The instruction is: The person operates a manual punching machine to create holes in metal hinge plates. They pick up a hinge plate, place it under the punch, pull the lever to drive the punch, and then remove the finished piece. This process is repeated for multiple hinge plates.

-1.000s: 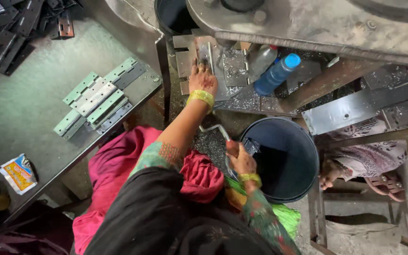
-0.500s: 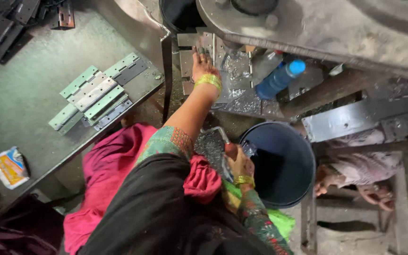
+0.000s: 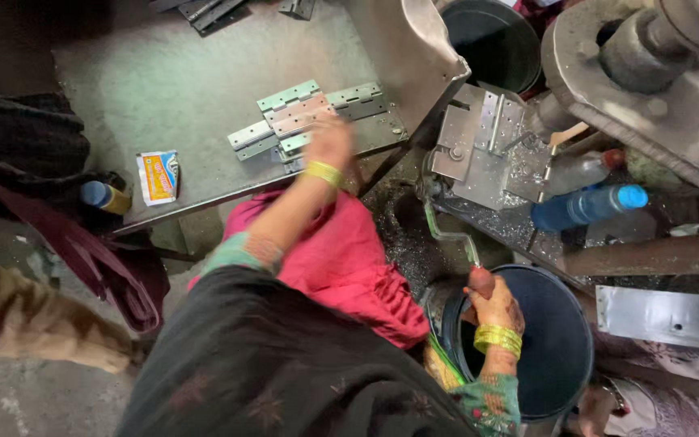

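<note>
The left hand (image 3: pixel 329 142) is blurred by motion, so whether its fingers are open or closed cannot be told; it hovers over the near edge of a cluster of flat grey metal hinges (image 3: pixel 305 121) with pale green leaves. Their overlap and the blur make an exact count impossible; about five or six show. They lie on the grey metal desk (image 3: pixel 171 89), near its right edge. A yellow bangle rings the left wrist.

The right hand (image 3: pixel 491 301) has its fingers curled shut around the lower end of a thin bent metal lever (image 3: pixel 445 233), thumb on top. What the lever joins to at its upper end is hard to make out. The hand sits over the rim of a round dark blue plastic bucket (image 3: pixel 560 356), whose inside is too dark to read. Yellow bangles stack on this wrist.

Beyond the lever stands a grey metal press fixture (image 3: pixel 479 146) with one hinge plate set upright on it, metal filings scattered below. Two plastic bottles lie beside it: a blue bottle (image 3: pixel 588 206) with a light blue cap and a clear bottle (image 3: pixel 580 170) with a red cap. A second dark bucket (image 3: pixel 491 40) is cut off at the top edge.

On the desk's left lies one small orange and white sachet (image 3: pixel 158 176). A pink cloth (image 3: pixel 341 259) covers the lap.
</note>
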The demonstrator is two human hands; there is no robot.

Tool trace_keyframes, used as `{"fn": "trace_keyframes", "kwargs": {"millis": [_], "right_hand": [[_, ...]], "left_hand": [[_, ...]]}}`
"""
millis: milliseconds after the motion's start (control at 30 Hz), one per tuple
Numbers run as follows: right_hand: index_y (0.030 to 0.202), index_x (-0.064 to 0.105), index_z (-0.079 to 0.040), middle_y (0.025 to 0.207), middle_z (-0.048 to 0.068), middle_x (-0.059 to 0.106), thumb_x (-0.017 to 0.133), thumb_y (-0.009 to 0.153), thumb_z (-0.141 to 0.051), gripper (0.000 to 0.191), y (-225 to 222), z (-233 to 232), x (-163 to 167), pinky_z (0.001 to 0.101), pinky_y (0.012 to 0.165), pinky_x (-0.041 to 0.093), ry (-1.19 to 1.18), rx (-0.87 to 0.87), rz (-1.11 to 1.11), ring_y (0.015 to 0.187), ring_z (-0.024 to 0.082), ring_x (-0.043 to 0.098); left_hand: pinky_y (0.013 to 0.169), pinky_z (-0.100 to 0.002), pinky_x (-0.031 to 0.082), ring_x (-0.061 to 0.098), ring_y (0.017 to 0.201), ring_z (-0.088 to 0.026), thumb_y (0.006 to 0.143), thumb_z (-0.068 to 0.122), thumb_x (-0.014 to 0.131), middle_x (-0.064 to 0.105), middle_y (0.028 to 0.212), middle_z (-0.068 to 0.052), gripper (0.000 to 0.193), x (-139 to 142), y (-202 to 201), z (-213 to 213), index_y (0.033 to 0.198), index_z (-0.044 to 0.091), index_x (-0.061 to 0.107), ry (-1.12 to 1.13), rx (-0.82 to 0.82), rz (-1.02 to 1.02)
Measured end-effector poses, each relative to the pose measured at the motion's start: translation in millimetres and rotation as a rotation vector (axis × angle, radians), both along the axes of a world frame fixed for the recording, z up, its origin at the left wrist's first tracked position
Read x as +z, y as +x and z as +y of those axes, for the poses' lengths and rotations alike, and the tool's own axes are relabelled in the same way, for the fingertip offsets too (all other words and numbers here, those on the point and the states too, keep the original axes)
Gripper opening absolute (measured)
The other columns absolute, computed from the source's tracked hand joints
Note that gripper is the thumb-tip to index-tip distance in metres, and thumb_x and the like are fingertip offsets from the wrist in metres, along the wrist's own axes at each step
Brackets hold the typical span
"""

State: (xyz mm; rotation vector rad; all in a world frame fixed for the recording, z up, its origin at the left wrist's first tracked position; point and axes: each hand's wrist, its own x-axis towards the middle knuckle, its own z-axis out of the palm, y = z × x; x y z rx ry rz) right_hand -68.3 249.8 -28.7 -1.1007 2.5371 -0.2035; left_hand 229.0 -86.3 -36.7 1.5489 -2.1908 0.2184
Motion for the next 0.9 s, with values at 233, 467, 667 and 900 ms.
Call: {"fn": "trace_keyframes", "kwargs": {"millis": [233, 467, 667, 900], "right_hand": [[0.125, 0.064, -0.015, 0.108, 0.018, 0.076, 0.080, 0.079, -0.048, 0.058, 7.6, -4.7, 12.5, 0.0525, 0.086, 0.054, 0.054, -0.048, -0.015, 0.105, 0.041, 0.071], [0.128, 0.062, -0.016, 0.109, 0.020, 0.074, 0.083, 0.075, -0.051, 0.067, 17.7, -1.4, 13.1, 0.0531, 0.086, 0.053, -0.005, -0.039, 0.023, 0.105, 0.043, 0.069], [0.123, 0.066, -0.018, 0.108, 0.017, 0.075, 0.082, 0.076, -0.049, 0.059, 18.5, 3.5, 12.1, 0.0528, 0.086, 0.052, -0.088, -0.036, -0.046, 0.105, 0.042, 0.069], [0.119, 0.064, -0.015, 0.098, 0.016, 0.076, 0.083, 0.075, -0.046, 0.057, 13.7, 9.0, 4.7, 0.0515, 0.084, 0.054, -0.128, -0.049, -0.043, 0.100, 0.039, 0.071]], "left_hand": [[0.101, -0.048, 0.048, 0.061, 0.119, -0.036, 0.075, 0.036, 0.083, 0.065, 0.126, -0.019, 0.075, 3.2, 93.2, -25.8, 0.135, 0.001, 0.053, 0.374, -0.031, -0.125], [0.088, -0.049, 0.056, 0.070, 0.107, -0.038, 0.102, 0.021, 0.065, 0.072, 0.116, -0.022, 0.041, -4.9, 104.2, -11.0, 0.137, 0.001, 0.058, 0.265, -0.132, -0.077], [0.088, -0.053, 0.053, 0.069, 0.102, -0.041, 0.087, 0.007, 0.061, 0.073, 0.108, -0.022, 0.043, 27.1, 112.9, 2.2, 0.129, 0.016, 0.071, 0.296, 0.005, 0.220], [0.091, -0.045, 0.054, 0.070, 0.104, -0.035, 0.079, 0.018, 0.074, 0.073, 0.111, -0.018, 0.040, 108.8, -24.9, 41.7, 0.119, 0.017, 0.074, 0.627, -0.348, 0.314]]}}
